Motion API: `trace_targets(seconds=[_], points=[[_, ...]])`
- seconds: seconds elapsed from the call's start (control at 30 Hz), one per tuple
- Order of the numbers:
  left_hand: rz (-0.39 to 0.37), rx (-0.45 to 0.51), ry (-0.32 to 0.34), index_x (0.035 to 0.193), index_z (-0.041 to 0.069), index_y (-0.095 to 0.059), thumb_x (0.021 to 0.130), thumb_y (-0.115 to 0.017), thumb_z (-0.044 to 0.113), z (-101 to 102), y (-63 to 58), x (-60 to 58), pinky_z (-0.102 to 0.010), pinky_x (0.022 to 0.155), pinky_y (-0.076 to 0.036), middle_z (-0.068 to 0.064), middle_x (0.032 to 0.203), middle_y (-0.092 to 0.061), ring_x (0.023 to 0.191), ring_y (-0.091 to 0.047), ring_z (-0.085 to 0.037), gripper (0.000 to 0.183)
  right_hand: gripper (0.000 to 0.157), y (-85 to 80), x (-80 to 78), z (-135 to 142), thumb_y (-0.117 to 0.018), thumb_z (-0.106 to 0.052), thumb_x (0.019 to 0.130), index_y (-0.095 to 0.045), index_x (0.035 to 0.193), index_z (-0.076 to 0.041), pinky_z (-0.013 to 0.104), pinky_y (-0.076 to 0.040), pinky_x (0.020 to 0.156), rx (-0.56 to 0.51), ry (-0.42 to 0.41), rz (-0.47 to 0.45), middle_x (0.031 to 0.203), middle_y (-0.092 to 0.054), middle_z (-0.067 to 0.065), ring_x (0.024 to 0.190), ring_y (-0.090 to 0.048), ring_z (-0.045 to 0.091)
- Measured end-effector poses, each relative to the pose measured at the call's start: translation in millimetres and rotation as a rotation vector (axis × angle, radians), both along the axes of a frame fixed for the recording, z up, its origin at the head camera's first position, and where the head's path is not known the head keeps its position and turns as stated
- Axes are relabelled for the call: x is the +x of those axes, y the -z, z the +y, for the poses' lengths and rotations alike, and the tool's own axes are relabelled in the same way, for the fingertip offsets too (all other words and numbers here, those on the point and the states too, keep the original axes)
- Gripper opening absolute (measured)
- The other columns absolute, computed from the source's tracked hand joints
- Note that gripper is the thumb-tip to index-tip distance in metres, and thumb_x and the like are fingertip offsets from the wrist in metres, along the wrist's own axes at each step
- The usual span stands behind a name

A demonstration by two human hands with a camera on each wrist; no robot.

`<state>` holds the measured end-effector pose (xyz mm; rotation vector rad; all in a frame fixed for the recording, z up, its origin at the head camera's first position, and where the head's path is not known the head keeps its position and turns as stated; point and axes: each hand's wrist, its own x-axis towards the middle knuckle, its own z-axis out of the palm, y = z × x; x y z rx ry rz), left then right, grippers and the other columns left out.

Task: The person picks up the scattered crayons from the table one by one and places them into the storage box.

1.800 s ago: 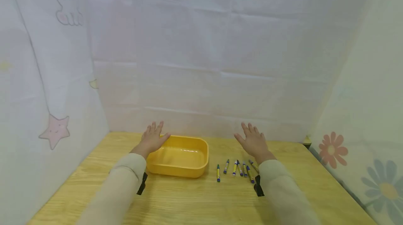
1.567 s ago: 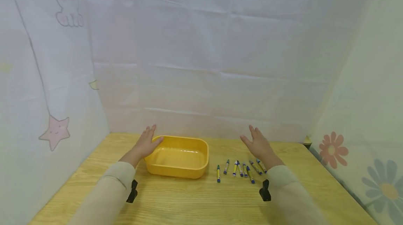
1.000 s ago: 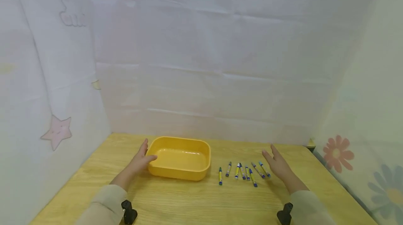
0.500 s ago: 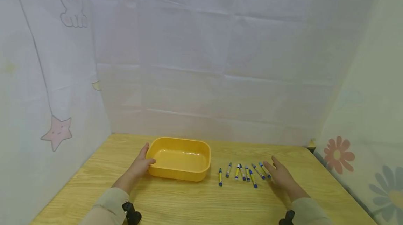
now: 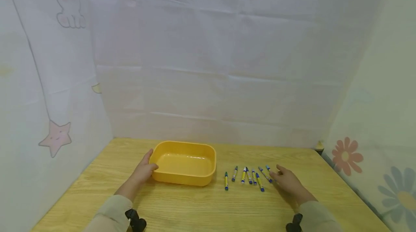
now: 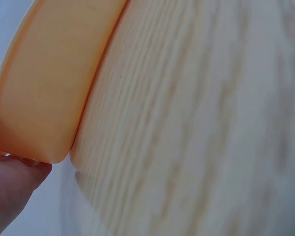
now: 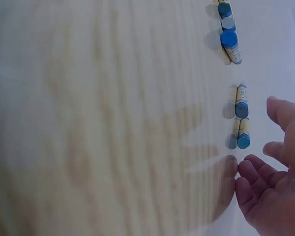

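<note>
A yellow plastic tray [image 5: 182,180] sits left of centre on the wooden table, nothing in it. My left hand [image 5: 140,172] grips its left end, thumb over the rim and fingers along the outer wall; the left wrist view shows that hand [image 6: 12,191] right against the tray's end [image 6: 49,83]. Several crayons lie loose to the right of the tray, from a green-tipped crayon [image 5: 226,181] to a light blue crayon [image 5: 268,168]. My right hand [image 5: 289,183] is beside the light blue crayon and partly hides it, its fingers loosely bent and holding nothing in the right wrist view.
The wooden table [image 5: 195,210] runs back to a pale cloth backdrop [image 5: 208,80], with printed cloth on both sides. Black wrist mounts [image 5: 135,221] sit under the sleeves, close above the table.
Both hands have come down from over the table's back part and spread apart. The left hand has taken hold of the tray's left end; the right has lowered toward the rightmost crayon.
</note>
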<state>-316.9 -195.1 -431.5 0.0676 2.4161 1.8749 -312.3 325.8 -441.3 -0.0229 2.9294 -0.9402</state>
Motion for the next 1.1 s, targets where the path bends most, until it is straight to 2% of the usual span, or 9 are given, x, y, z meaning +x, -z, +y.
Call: trace_targets(seconds=[0.17, 0.37, 0.5, 0.77, 0.93, 1.1], points=[[0.005, 0.011, -0.007, 0.156, 0.002, 0.005, 0.09, -0.045, 0.001, 0, 0.4, -0.5, -0.064, 0.119, 0.002, -0.024, 0.163, 0.01, 0.149, 0.012, -0.046, 0.084, 0.063, 2.1, -3.1, -1, -0.047, -0.029, 0.103, -0.032, 0.142, 0.017, 0.062, -0.044, 0.101, 0.041, -0.001, 0.02, 0.137, -0.045, 0.041, 0.126, -0.045, 0.056], [0.018, 0.012, -0.006, 0.156, 0.0, 0.005, 0.089, -0.045, -0.001, 0, 1.5, -2.0, -0.063, 0.12, 0.001, -0.026, 0.162, 0.009, 0.149, 0.01, -0.046, 0.083, 0.05, 3.2, -9.0, 0, -0.049, -0.015, 0.098, -0.043, 0.137, 0.016, 0.063, -0.039, 0.106, 0.072, 0.039, -0.025, 0.138, -0.047, 0.036, 0.129, -0.041, 0.055], [0.002, 0.006, -0.013, 0.156, 0.002, 0.004, 0.089, -0.045, 0.001, 0, 1.4, -1.4, -0.063, 0.12, 0.001, -0.025, 0.163, 0.008, 0.149, 0.009, -0.046, 0.083, 0.045, 6.9, -12.8, 0, -0.053, -0.011, 0.096, -0.05, 0.132, 0.015, 0.062, -0.04, 0.105, 0.111, 0.033, -0.034, 0.137, -0.051, 0.033, 0.13, -0.042, 0.054], [-0.002, 0.046, 0.012, 0.156, 0.001, 0.005, 0.091, -0.044, 0.0, 2, 2.1, 0.3, -0.063, 0.12, 0.003, -0.024, 0.163, 0.01, 0.149, 0.011, -0.046, 0.081, 0.037, 7.4, -12.6, 1, -0.054, -0.007, 0.095, -0.058, 0.124, 0.015, 0.059, -0.047, 0.097, 0.206, 0.003, 0.029, 0.127, -0.059, 0.033, 0.121, -0.051, 0.052], [0.003, 0.095, 0.041, 0.156, 0.001, 0.008, 0.093, -0.044, 0.001, 7, 3.7, 2.7, -0.062, 0.12, 0.002, -0.024, 0.162, 0.013, 0.148, 0.012, -0.046, 0.081, 0.037, 3.4, -7.7, 2, -0.052, -0.007, 0.094, -0.058, 0.123, 0.015, 0.06, -0.047, 0.097, 0.168, 0.018, 0.025, 0.126, -0.058, 0.034, 0.121, -0.05, 0.054], [0.019, 0.123, 0.042, 0.155, 0.0, 0.009, 0.097, -0.045, 0.004, 11, 7.0, 3.2, -0.061, 0.12, 0.005, -0.024, 0.162, 0.015, 0.148, 0.015, -0.046, 0.079, 0.041, 0.6, -4.9, 7, -0.05, -0.009, 0.094, -0.054, 0.126, 0.017, 0.059, -0.047, 0.098, 0.004, 0.069, -0.019, 0.131, -0.053, 0.037, 0.122, -0.048, 0.055]])
